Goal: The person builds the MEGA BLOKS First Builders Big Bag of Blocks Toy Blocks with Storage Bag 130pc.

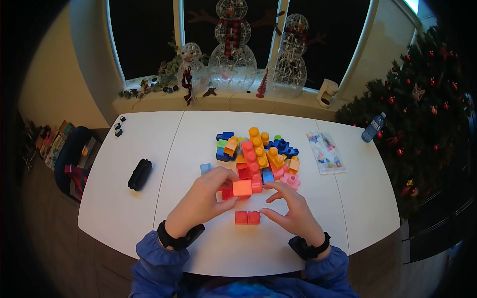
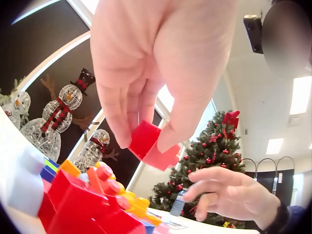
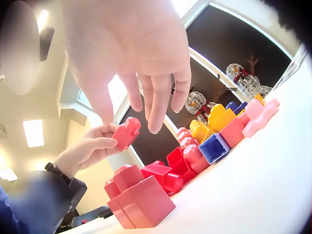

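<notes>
Between the thumb and fingers of my left hand, a red toy building block is pinched. The left wrist view has this block raised over the table and tilted, its hollow side showing. My right hand hovers with loosely bent, spread fingers and nothing in them. Near its thumb, a red block with studs on top stands on the table, large in the right wrist view. Just beyond the hands lies a pile of red, yellow, blue, green and pink blocks, with a long yellow block on top.
The white table also bears a black case at left, a plastic bag with printed pictures at right and a water bottle at the right edge. Wire snowmen stand on the sill, beside a Christmas tree.
</notes>
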`<state>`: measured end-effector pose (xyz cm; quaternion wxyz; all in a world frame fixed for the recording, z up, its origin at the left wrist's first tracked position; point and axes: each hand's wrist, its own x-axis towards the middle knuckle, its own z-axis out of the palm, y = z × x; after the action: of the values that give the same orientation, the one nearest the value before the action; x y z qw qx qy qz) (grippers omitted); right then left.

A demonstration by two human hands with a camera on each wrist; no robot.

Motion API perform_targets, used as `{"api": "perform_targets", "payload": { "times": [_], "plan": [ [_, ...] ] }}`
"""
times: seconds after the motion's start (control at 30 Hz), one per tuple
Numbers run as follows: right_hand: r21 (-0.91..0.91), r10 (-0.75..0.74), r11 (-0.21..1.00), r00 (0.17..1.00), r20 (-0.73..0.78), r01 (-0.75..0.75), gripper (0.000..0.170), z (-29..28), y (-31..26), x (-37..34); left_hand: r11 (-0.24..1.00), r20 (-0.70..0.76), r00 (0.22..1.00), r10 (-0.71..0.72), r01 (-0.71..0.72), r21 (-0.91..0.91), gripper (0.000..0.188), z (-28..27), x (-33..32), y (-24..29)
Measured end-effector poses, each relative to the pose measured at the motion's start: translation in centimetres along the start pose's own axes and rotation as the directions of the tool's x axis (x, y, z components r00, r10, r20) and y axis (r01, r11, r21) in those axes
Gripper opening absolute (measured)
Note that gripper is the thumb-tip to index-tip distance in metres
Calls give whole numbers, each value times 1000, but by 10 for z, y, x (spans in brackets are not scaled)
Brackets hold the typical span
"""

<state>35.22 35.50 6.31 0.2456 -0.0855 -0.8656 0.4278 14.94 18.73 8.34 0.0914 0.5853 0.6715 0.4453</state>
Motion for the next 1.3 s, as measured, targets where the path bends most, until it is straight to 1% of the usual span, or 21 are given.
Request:
{"api": "perform_targets", "payload": {
  "times": [0.07, 0.13, 0.17, 0.27, 0.37, 0.47, 0.57, 0.67, 0.77, 0.87, 0.97, 1.0, 1.07, 1.17, 1.27, 1.3],
  "plan": [
    [51, -34, 998, 999, 11, 33, 52, 2, -2, 2, 996, 25, 1000, -2, 4, -89, 36, 14, -9, 8],
    [41, -101, 994, 994, 29, 100, 50, 2, 6, 0, 981, 50, 998, -29, 38, -191, 37, 24, -14, 12],
    [36, -134, 990, 990, 38, 133, 49, 2, 9, -1, 976, 62, 997, -39, 51, -210, 36, 28, -15, 11],
    [18, -147, 989, 989, 31, 146, 45, -3, 9, -3, 977, 77, 996, -49, 63, -203, 40, 33, -15, 12],
    [-78, -51, 995, 998, 44, 54, 41, -17, 5, -6, 997, 99, 995, -18, 26, -75, 44, 34, -16, 13],
    [-252, 80, 967, 988, 129, -45, 38, -24, 11, -10, 991, 200, 980, 16, -41, 124, 44, 44, -22, -4],
    [-309, 100, 951, 961, 260, -15, 33, -14, 24, -13, 968, 285, 958, -26, -47, 245, 40, 50, -24, -8],
    [-287, 129, 957, 938, 321, -34, 32, -4, 28, -14, 983, 292, 954, -66, 12, 183, 34, 51, -24, -8],
    [-308, 73, 951, 943, 325, 33, 30, 3, 35, -14, 989, 291, 955, -52, 8, 149, 30, 54, -26, -14],
    [-287, 127, 957, 936, 328, -29, 31, 6, 35, -13, 986, 288, 953, -95, 50, 158, 31, 54, -27, -15],
    [-286, 164, 956, 925, 342, -64, 31, 6, 33, -10, 986, 270, 958, -98, 56, 159, 30, 54, -26, -13],
    [-299, 159, 953, 927, 341, -54, 33, 6, 33, -10, 989, 253, 964, -78, 43, 141, 28, 54, -26, -13],
    [-324, 145, 946, 929, 342, -29, 36, 5, 32, -11, 994, 213, 976, -41, 18, 109, 26, 53, -26, -14],
    [-327, 41, 944, 965, 259, 48, 44, 5, 37, -15, 997, 157, 985, -76, 76, 8, 22, 28, -12, -8],
    [-286, 113, 957, 963, 246, -39, 49, -5, 29, -10, 973, 16, 994, -109, 104, 207, 19, -3, 8, -16],
    [-277, 130, 959, 960, 246, -59, 49, -7, 28, -9, 959, 16, 994, -106, 98, 268, 21, -12, 16, -27]
  ]
}}
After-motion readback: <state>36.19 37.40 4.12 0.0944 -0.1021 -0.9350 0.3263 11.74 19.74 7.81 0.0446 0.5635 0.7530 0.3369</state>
